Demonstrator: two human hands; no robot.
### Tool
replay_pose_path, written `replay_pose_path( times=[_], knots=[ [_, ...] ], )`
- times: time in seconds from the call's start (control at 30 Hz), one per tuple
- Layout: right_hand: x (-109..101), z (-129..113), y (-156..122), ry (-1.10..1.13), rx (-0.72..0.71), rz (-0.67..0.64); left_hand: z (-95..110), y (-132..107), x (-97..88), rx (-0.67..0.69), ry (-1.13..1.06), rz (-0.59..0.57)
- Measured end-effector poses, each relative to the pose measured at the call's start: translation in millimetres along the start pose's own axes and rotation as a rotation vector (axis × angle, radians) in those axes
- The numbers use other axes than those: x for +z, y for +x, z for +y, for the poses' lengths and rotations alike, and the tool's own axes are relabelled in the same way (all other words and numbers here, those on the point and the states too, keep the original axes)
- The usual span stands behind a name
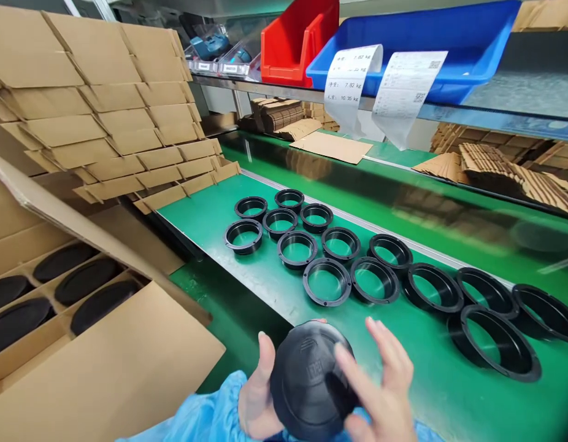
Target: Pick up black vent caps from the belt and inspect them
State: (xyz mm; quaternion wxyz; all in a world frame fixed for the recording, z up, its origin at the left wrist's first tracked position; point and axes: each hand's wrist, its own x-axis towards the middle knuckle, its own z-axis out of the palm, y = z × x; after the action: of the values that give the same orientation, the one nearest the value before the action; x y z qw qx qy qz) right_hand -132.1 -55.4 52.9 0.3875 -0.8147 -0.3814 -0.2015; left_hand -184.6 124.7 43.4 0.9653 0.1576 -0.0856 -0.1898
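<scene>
A round black plastic cap (307,377) is held low in the view, its domed face up. My left hand (255,393) grips its left edge, thumb raised beside it. My right hand (385,387) rests against its right side, fingers spread and slightly curled over the rim. Both wrists wear light blue sleeves. Ahead on the green mat (247,282) lie several black plastic rings (327,281) in rows, running off to the right.
An open cardboard box (104,368) at left holds black caps (84,279) in cardboard dividers. Stacked cardboard divider strips (113,116) stand behind it. A shelf above carries a red bin (295,43) and blue tray (449,43) with paper labels (351,80). More cardboard lies beyond the green belt.
</scene>
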Motion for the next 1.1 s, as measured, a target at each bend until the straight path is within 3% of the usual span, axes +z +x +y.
replay_pose_path(
  times=[0.07, 0.1, 0.23, 0.33, 0.5, 0.63, 0.8, 1.1],
  knots=[
    [8.2, 4.3, 4.9, -0.103, -0.132, -0.127, -1.0, 0.5, -5.7, -0.006, -0.036, -0.002],
    [10.4, 8.7, 6.4, -0.136, -0.106, -0.149, -1.3, 0.8, -9.3, 0.009, -0.053, 0.007],
    [4.5, 32.5, 5.6, -0.100, 0.424, 0.078, -0.1, 2.8, -22.2, 0.092, -0.088, 0.090],
    [-4.6, 37.4, 3.1, 0.203, 0.616, 0.080, -0.4, 6.0, -27.3, 0.098, -0.101, 0.129],
    [2.3, 23.5, 9.5, 0.616, 0.689, -0.025, -7.0, 13.2, -34.0, 0.060, -0.157, 0.088],
    [12.1, 21.7, 13.3, 0.803, 0.805, 0.057, -11.8, 15.0, -38.8, 0.037, -0.133, 0.051],
    [12.4, 30.4, 9.8, 1.046, 0.963, 0.242, -11.6, 15.8, -35.6, 0.030, -0.063, 0.108],
    [3.6, 42.2, -1.8, 0.921, 0.955, 0.370, -6.9, 31.8, -26.3, -0.036, -0.207, 0.065]
  ],
)
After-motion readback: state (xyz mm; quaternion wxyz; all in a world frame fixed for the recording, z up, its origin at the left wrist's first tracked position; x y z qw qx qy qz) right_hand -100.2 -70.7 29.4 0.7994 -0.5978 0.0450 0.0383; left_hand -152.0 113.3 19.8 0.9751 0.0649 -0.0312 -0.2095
